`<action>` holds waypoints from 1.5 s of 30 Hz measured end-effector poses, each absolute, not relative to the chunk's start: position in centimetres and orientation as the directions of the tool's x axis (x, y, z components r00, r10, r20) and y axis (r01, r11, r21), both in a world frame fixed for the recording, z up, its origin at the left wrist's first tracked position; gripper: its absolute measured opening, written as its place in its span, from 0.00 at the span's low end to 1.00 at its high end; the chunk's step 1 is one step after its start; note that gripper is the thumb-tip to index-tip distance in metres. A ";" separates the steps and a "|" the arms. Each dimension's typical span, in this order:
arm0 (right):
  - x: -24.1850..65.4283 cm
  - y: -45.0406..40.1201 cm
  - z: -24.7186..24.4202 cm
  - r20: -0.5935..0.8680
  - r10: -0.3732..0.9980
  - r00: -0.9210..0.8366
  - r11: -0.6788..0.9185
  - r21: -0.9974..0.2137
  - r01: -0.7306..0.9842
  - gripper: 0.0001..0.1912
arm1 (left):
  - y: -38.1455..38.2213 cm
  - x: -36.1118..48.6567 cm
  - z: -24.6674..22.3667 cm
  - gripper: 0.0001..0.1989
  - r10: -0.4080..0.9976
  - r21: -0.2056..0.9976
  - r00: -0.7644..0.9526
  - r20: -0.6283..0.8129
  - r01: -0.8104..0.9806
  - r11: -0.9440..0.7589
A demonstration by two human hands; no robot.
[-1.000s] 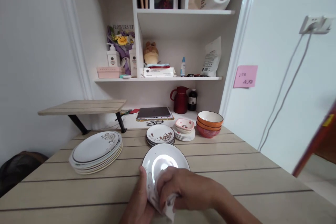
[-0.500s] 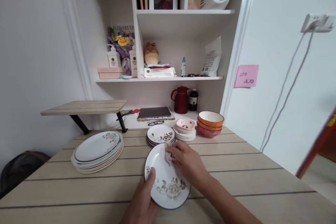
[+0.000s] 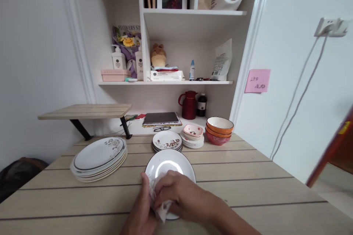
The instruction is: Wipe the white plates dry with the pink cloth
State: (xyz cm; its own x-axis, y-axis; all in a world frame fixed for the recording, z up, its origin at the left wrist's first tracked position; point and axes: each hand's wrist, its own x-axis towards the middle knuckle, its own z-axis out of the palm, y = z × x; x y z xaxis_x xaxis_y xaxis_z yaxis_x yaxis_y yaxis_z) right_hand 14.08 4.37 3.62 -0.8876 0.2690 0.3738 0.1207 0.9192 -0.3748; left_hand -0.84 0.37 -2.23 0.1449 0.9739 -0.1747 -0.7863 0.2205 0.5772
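Observation:
A white plate with a dark rim is held over the table in front of me. My left hand grips its left edge, thumb up along the rim and fingers beneath. In my right hand is a bunched pale cloth or tissue, pressed against the near left part of the plate. Both hands hide the plate's lower left area and most of its flower pattern. Just beyond it stands a stack of smaller flowered plates.
At left sits a stack of oval plates. Small dishes and orange-and-red bowls stand at the back right. Behind them are a laptop, glasses, a red jug and a dark bottle. A wooden riser stands back left.
My right hand has moved with the cloth from the plate's far edge to its near left edge. The plate has turned, and its flowers are now mostly covered.

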 end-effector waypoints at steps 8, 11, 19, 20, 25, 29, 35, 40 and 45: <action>17.1 6.4 4.4 0.370 0.502 -0.782 0.865 -0.222 0.450 0.18 | 0.1 -0.2 0.0 0.33 0.967 0.621 -0.072 -0.245 -0.777 0.099; 17.0 7.2 3.8 0.457 0.593 -0.663 0.784 -0.141 0.605 0.21 | 0.0 -0.3 -0.2 0.33 0.972 0.630 -0.041 -0.231 -0.768 0.117; 15.5 8.1 1.9 0.567 0.646 -0.511 0.695 -0.160 0.701 0.21 | -0.3 -0.1 -0.8 0.33 0.983 0.660 0.042 -0.179 -0.736 0.152; 15.2 8.1 1.7 0.579 0.644 -0.500 0.699 -0.179 0.693 0.21 | -0.3 0.0 -0.8 0.33 0.985 0.666 0.044 -0.169 -0.731 0.147; 13.4 7.0 1.5 0.620 0.579 -0.530 0.789 -0.262 0.556 0.27 | 0.2 -0.2 -1.9 0.30 0.982 0.658 0.103 -0.156 -0.731 0.181; 12.0 5.1 2.0 0.570 0.455 -0.684 0.891 -0.276 0.361 0.29 | 0.6 -0.5 -3.0 0.28 0.982 0.583 0.147 -0.120 -0.790 0.189; 12.7 4.3 2.5 0.427 0.352 -0.833 0.919 -0.328 0.221 0.17 | 0.9 -0.9 -3.3 0.31 0.995 0.561 0.064 -0.078 -0.822 0.097; 15.1 5.7 3.1 0.374 0.379 -0.847 0.918 -0.267 0.293 0.15 | 1.0 -0.8 -2.8 0.32 0.995 0.523 0.049 -0.082 -0.848 0.084; 16.3 7.3 3.1 0.517 0.537 -0.667 0.829 -0.179 0.530 0.19 | 0.5 -0.2 -1.4 0.36 0.983 0.535 0.005 -0.183 -0.839 0.103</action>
State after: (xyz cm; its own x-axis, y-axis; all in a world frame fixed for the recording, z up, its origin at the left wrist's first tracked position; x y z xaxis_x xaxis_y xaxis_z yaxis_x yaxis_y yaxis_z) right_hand 16.26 7.33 3.06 -0.6667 0.5374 0.5165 0.5297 0.8291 -0.1789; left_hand -0.24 0.53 -1.39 0.0047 0.9832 -0.1827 -0.8387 0.1034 0.5347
